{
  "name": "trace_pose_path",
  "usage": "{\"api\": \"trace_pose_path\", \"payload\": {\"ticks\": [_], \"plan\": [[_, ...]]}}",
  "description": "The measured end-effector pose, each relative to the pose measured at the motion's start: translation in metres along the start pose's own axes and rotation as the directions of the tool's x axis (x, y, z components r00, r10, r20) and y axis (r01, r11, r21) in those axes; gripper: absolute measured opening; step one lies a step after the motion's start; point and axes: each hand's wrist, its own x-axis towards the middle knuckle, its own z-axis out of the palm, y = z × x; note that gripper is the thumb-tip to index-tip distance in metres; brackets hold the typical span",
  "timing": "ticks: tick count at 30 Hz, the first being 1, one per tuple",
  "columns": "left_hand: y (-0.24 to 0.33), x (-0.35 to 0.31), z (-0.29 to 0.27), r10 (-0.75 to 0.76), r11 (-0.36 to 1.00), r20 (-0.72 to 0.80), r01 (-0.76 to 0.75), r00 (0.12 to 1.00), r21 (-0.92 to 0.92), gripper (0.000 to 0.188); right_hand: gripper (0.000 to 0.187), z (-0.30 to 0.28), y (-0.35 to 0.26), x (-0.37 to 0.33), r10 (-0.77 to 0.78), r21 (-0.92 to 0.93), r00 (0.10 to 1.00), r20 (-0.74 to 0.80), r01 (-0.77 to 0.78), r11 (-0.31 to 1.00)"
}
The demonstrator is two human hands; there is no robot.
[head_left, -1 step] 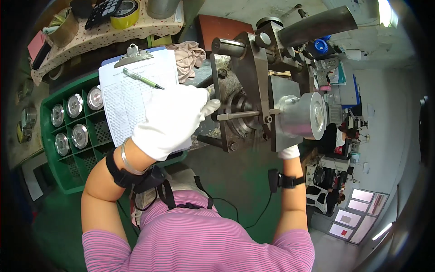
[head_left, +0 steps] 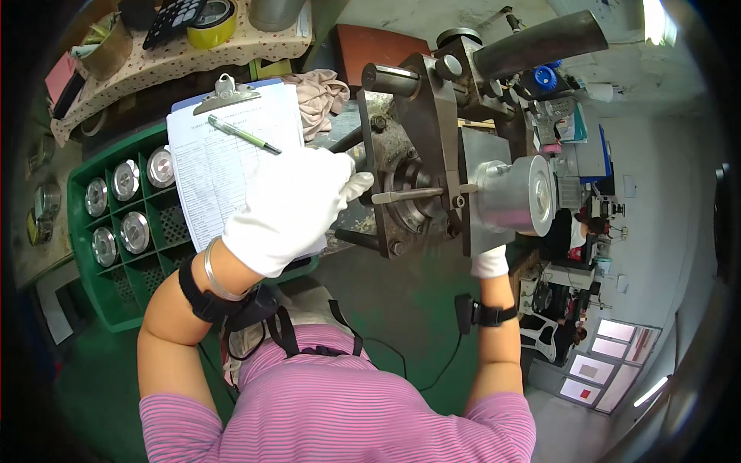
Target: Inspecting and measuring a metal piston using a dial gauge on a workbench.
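1. Plainly, the metal cylinder (head_left: 509,197) sits at the right end of the dark steel fixture (head_left: 434,116), against the grey plate (head_left: 482,147); axis roughly left-to-right, round face turned right.
2. Right hand (head_left: 490,262) nearer: just below the cylinder in view, beside the plate's lower edge. Left hand (head_left: 297,202) well apart from it, across the fixture.
3. Slim metal rod (head_left: 409,196) runs crosswise in front of the fixture, parallel to the cylinder's axis; its left end near the left fingertips.
4. Left, white-gloved: fingers partly curled toward the fixture's left side, over the clipboard sheet (head_left: 204,154). Contact or grip, cannot tell.
5. Right, white-gloved: fingers hidden behind plate and cylinder; open or closed, cannot tell.
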Motion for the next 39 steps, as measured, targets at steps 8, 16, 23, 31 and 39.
{"api": "trace_pose_path", "payload": {"ticks": [8,16,23,31,39], "plan": [[-0.005,-0.023,-0.011,0.119,0.987,0.045,-0.123,0.992,0.099,0.026,0.011,-0.115,-0.071,0.020,-0.089,0.209,0.996,0.030,0.081,0.975],[-0.003,-0.039,-0.007,0.046,0.997,0.233,-0.059,0.971,0.050,0.034,0.008,-0.169,-0.056,0.026,0.154,0.498,0.912,0.381,-0.342,0.797],[0.007,-0.039,0.010,0.171,0.966,0.278,-0.216,0.945,0.141,0.033,0.031,-0.199,-0.014,0.069,0.567,0.544,0.793,-0.221,-0.383,0.747],[-0.010,-0.001,0.022,0.075,0.974,0.122,-0.099,0.990,0.204,0.027,0.046,-0.184,-0.019,0.115,0.571,0.684,0.784,0.243,-0.556,0.473],[-0.005,0.010,0.036,0.044,0.986,0.061,-0.053,0.997,0.161,0.026,0.048,-0.168,-0.016,0.113,0.575,0.791,0.810,0.120,-0.427,0.438]]}}
